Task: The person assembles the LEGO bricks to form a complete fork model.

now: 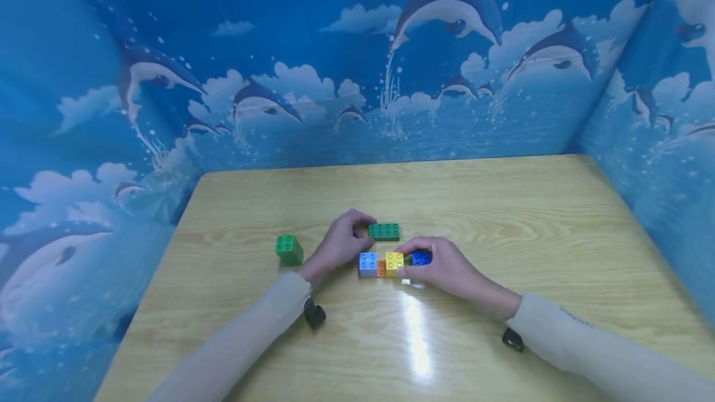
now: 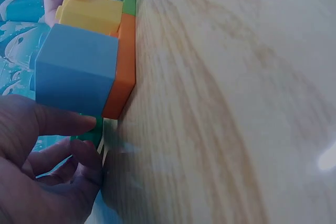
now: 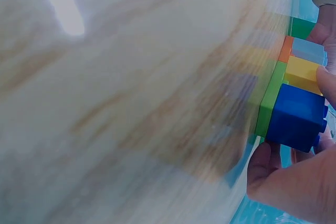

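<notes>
My left hand [image 1: 342, 237] pinches the left end of a dark green eight-stud toy brick [image 1: 384, 232], its fingertips at the near and far sides. In front of that brick lies a joined row: a light blue brick [image 1: 368, 264] on an orange one [image 2: 124, 66], a yellow brick [image 1: 393, 260] in the middle, and a dark blue brick [image 3: 296, 116] on a light green one [image 3: 271, 100]. With thumb and index finger, my right hand [image 1: 441, 265] grips the yellow brick. Its palm side partly hides the dark blue brick in the head view.
A taller bright green block [image 1: 289, 250] stands left of my left hand. The wood-grain table [image 1: 491, 197] reflects a bright light streak near its front. Dolphin-printed curtains [image 1: 357, 54] enclose its back and sides.
</notes>
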`<state>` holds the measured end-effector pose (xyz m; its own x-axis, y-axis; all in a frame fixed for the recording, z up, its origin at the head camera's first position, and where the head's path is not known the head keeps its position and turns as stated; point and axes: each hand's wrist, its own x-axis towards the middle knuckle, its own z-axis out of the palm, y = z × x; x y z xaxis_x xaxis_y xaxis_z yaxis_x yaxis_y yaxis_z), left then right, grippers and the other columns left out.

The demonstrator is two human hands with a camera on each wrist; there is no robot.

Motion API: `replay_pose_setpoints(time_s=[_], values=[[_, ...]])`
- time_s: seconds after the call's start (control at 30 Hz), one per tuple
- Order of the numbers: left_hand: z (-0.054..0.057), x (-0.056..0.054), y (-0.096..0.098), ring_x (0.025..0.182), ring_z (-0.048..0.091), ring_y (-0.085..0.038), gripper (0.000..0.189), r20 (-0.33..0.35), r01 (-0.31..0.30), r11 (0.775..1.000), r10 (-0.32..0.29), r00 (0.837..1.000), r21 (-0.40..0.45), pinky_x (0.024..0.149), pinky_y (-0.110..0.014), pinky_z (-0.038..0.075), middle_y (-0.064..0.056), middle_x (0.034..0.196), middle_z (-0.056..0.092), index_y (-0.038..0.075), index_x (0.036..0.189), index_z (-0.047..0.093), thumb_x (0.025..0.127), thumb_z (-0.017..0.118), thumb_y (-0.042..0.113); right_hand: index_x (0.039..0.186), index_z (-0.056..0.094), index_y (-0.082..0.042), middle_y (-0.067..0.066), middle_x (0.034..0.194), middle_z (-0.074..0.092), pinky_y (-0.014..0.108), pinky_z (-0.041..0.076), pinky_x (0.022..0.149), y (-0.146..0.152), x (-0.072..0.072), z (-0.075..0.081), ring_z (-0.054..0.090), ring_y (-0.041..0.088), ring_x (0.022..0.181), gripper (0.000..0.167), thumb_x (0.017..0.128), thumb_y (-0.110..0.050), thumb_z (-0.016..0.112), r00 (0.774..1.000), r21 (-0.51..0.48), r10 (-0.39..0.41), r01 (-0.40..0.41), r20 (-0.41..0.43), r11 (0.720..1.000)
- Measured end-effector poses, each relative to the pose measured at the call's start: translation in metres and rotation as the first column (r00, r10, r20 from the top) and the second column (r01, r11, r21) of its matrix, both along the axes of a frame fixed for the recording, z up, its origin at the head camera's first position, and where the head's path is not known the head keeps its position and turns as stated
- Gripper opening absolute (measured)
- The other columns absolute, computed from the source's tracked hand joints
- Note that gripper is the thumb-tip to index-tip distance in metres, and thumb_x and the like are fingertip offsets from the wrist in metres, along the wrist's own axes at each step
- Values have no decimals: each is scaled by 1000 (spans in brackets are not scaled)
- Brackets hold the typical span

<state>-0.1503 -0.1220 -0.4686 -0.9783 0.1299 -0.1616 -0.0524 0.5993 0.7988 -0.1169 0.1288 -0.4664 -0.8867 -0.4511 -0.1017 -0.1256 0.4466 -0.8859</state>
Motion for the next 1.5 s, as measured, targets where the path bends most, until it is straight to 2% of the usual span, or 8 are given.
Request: replay_pose_setpoints(time_s=[0.2, 0.53, 0.83, 0.97, 1.1, 1.17, 1.33, 1.5], values=[[-1, -3, -1, 90, 61, -19, 43, 5, 36, 999, -36, 999, 19, 76, -34, 54, -2, 111, 64, 10, 133, 73, 93, 83, 0, 122, 81, -19, 0, 131, 75, 62, 40, 118, 0, -1, 1, 62, 33, 135, 37, 89, -30, 94, 1000, 5, 5, -5, 6, 1000], [-2, -4, 0, 89, 61, -20, 44, 27, 50, 998, -51, 998, 38, 74, -33, 52, -4, 108, 64, 9, 133, 73, 91, 84, 1, 121, 81, -19, 0, 131, 75, 62, 41, 117, -1, 0, 5, 61, 34, 135, 36, 89, -28, 94, 1000, 23, -3, 3, 15, 1000], [0, -1, -5, 97, 63, -21, 47, 55, 30, 998, -33, 998, 62, 79, -35, 56, -4, 123, 66, 10, 137, 70, 92, 83, 3, 125, 79, -20, 5, 142, 69, 63, 42, 116, -2, 1, 6, 57, 37, 139, 36, 92, -30, 91, 997, 19, -12, 11, 77, 1000], [4, 6, -10, 100, 63, -21, 42, 49, 16, 995, -21, 999, 99, 79, -36, 58, -4, 126, 66, 10, 138, 69, 97, 79, 8, 134, 75, -18, 7, 146, 66, 63, 42, 116, 1, 2, 8, 55, 39, 140, 46, 93, -33, 90, 996, 25, -7, 5, 91, 1000], [7, 16, -15, 103, 64, -21, 36, 49, 17, 991, -23, 999, 130, 85, -38, 58, -2, 122, 66, 13, 137, 69, 103, 76, 19, 141, 70, -12, 8, 142, 67, 56, 49, 112, 8, 2, 9, 60, 35, 133, 54, 94, -29, 90, 994, -9, -8, 9, 108, 1000], [8, 21, -16, 105, 64, -19, 34, 43, 30, 990, -37, 998, 138, 90, -39, 56, 0, 121, 67, 14, 136, 69, 104, 75, 24, 141, 69, -11, 8, 141, 68, 53, 51, 110, 12, 3, 9, 62, 33, 130, 54, 94, -29, 89, 992, -30, -11, 14, 122, 999], [10, 32, -20, 105, 65, -19, 36, 8, 99, 980, -102, 995, 175, 93, -41, 56, 0, 121, 68, 12, 136, 69, 105, 75, 30, 139, 71, -10, 7, 137, 69, 47, 53, 105, 22, 5, 11, 65, 29, 124, 47, 100, -31, 83, 992, -39, -14, 19, 123, 999], [11, 44, -26, 108, 66, -19, 43, -6, 156, 969, -158, 987, 192, 96, -42, 56, -1, 125, 69, 11, 137, 69, 101, 81, 32, 137, 71, -9, 6, 130, 71, 44, 53, 103, 26, 7, 8, 65, 27, 120, 42, 101, -28, 81, 994, -46, -11, 16, 108, 999]])
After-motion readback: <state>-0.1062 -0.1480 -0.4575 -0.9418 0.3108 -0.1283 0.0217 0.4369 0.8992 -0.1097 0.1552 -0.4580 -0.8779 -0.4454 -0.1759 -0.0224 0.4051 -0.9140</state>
